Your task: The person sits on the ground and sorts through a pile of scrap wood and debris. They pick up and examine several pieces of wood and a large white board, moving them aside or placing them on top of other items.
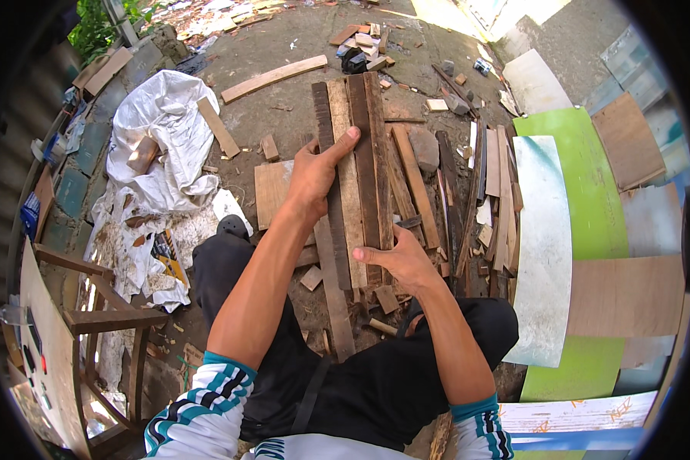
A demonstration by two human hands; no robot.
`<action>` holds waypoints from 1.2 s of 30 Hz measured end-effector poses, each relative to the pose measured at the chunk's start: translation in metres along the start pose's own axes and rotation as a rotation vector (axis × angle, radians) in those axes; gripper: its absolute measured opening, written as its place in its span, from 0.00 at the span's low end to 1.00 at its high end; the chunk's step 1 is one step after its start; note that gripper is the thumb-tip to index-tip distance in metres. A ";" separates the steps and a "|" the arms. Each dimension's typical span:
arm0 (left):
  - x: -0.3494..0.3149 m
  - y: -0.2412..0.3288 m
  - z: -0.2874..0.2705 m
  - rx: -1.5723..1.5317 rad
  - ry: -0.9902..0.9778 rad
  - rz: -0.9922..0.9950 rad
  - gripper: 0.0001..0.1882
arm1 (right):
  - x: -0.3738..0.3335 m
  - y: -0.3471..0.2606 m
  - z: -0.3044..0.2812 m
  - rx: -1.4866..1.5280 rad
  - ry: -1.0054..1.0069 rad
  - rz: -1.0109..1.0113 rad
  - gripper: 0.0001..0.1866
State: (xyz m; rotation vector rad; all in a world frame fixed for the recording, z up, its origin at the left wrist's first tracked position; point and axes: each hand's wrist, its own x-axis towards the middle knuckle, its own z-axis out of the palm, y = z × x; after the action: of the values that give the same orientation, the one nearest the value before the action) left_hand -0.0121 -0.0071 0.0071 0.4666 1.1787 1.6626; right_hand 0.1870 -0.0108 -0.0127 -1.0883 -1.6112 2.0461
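Between my hands is a bundle of several wooden strips [346, 180], side by side and upright in the picture, some dark brown, one pale and rough. My left hand [319, 170] is closed round the bundle's left side, thumb across the front near the upper part. Lower down, my right hand [402, 262] grips the right edge, its thumb lying over the front. The fingers behind the strips are hidden. Below the bundle, a long brown plank [333, 307] slants down toward my lap.
Loose wood strips [502, 199] lie piled on the right, beside white and green panels [544, 253]. A white sack [161, 130] is on the left, above a wooden stool frame [115, 318]. Farther off lie a long pale board [274, 78] and a heap of offcuts [366, 42].
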 end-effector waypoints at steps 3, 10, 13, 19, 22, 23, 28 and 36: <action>-0.001 0.000 0.002 0.010 -0.009 0.034 0.40 | 0.002 0.004 -0.002 0.022 0.015 0.002 0.38; -0.003 0.004 0.004 -0.007 -0.012 0.018 0.40 | 0.002 0.007 -0.003 0.022 0.004 -0.020 0.37; -0.007 0.007 0.003 -0.014 -0.035 0.012 0.40 | 0.002 0.005 -0.002 -0.018 0.001 -0.010 0.37; -0.007 0.008 0.002 -0.001 -0.071 -0.005 0.39 | -0.001 -0.002 -0.002 -0.128 -0.001 -0.019 0.42; -0.011 0.011 0.003 0.019 -0.059 -0.012 0.38 | -0.002 -0.001 0.000 -0.195 0.001 -0.073 0.45; -0.008 0.010 0.002 -0.004 -0.074 -0.017 0.38 | -0.001 0.002 0.000 -0.211 0.003 -0.100 0.46; -0.006 0.009 -0.002 -0.059 -0.093 -0.022 0.37 | -0.002 -0.001 -0.003 -0.292 -0.025 -0.131 0.47; -0.008 0.008 0.000 -0.050 -0.086 -0.050 0.38 | -0.005 -0.001 -0.004 -0.321 -0.026 -0.121 0.48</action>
State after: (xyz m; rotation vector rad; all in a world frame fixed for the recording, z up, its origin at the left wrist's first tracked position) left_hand -0.0130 -0.0143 0.0158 0.4688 1.0758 1.6098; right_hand 0.1931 -0.0105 -0.0102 -1.0368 -2.0168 1.7726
